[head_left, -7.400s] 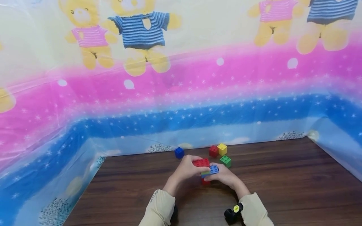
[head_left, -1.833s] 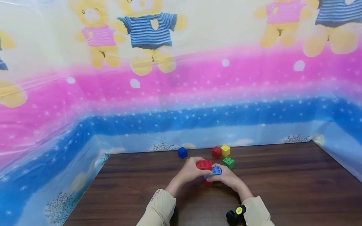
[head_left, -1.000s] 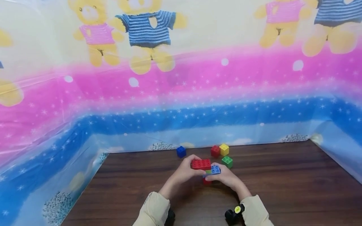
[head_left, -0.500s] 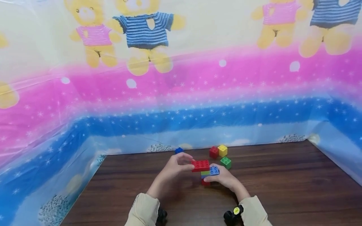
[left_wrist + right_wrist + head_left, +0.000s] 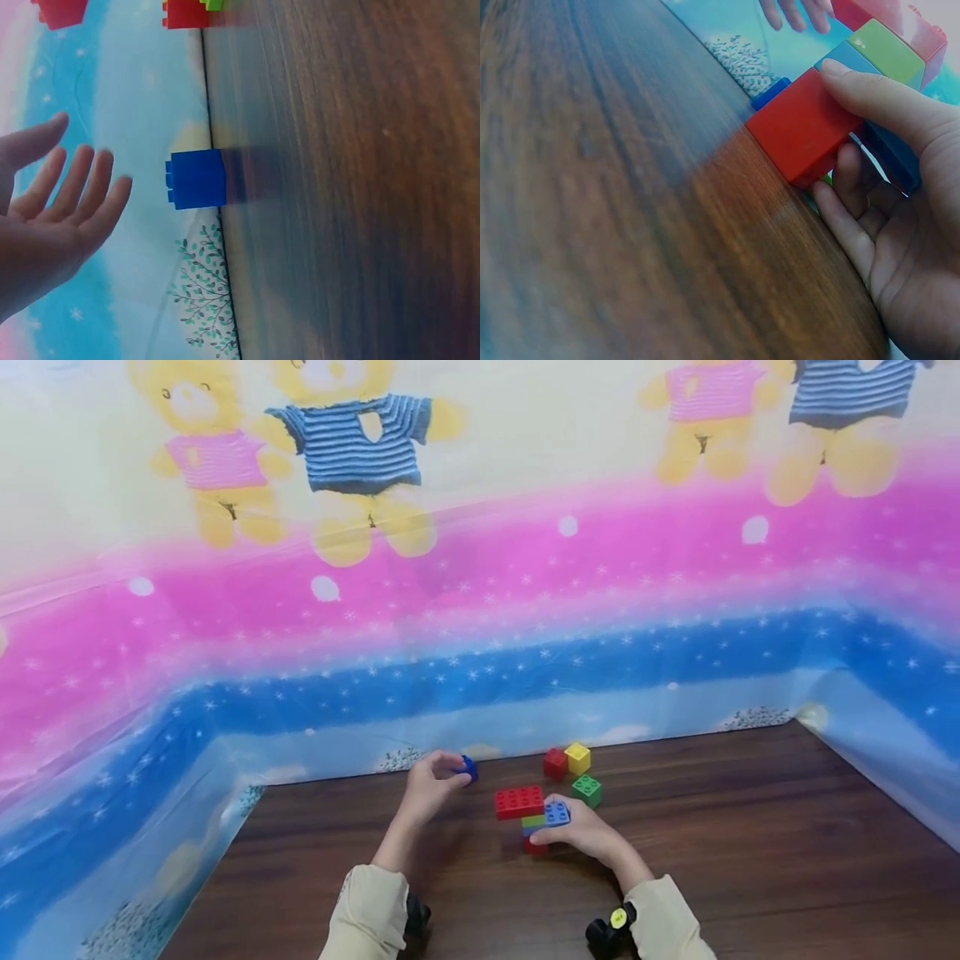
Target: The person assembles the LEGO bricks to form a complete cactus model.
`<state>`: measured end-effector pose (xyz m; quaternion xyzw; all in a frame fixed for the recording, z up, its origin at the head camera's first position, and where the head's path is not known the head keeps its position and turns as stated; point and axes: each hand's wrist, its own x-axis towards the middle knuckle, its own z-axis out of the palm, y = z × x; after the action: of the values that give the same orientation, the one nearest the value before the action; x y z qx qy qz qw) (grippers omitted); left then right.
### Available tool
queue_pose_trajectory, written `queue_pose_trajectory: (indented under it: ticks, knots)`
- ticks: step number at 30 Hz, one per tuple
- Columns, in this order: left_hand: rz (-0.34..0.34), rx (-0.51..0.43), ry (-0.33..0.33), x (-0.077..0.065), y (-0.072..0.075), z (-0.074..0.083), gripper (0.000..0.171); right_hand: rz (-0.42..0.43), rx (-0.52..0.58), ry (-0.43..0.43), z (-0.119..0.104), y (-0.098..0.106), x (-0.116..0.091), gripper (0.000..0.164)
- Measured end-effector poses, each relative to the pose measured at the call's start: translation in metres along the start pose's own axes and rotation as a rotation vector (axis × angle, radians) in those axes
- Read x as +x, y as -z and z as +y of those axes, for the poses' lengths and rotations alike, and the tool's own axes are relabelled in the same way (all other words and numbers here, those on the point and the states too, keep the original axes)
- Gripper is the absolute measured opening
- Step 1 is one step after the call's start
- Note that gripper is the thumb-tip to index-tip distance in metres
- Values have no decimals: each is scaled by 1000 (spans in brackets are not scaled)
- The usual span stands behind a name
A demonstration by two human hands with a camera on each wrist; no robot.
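Note:
My right hand holds a stack of toy building bricks at the table's middle. A red brick forms its base, thumb and fingers around the layers just above. Higher up are a lime-green brick and a light blue brick. A long red brick tops the green one and juts out to the left. My left hand is beside a dark blue brick at the back. In the left wrist view its fingers are spread and apart from that blue brick.
Behind the stack lie a red brick, a yellow brick and a green brick. A printed cloth with bears rises along the back edge of the brown wooden table.
My left hand has let go of the long red brick, which stays on the stack, and has moved left and back to the dark blue brick. My right hand keeps its hold.

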<state>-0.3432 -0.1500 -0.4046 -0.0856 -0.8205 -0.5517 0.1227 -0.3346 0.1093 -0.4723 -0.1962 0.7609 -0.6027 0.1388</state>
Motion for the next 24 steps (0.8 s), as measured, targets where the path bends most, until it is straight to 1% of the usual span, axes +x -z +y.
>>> queue_pose_trajectory:
  ticks: [3, 11, 14, 17, 21, 24]
  knots:
    - [30, 29, 26, 4, -1, -3, 26, -8, 4, -3, 1, -1, 1, 45]
    - [27, 34, 90, 12, -6, -4, 39, 16, -18, -24, 3, -1, 1, 44]
    - [34, 41, 107, 16, -8, -9, 43, 20, -21, -29, 4, -1, 1, 44]
    - [38, 75, 117, 21, -10, -15, 47, 15, -22, -20, 4, -2, 0, 44]
    - [18, 132, 129, 29, -11, -20, 49, 19, -19, 2, 1, -2, 0, 42]
    - [-12, 147, 145, 35, -6, -22, 53, 24, -8, 10, 1, -4, 1, 42]
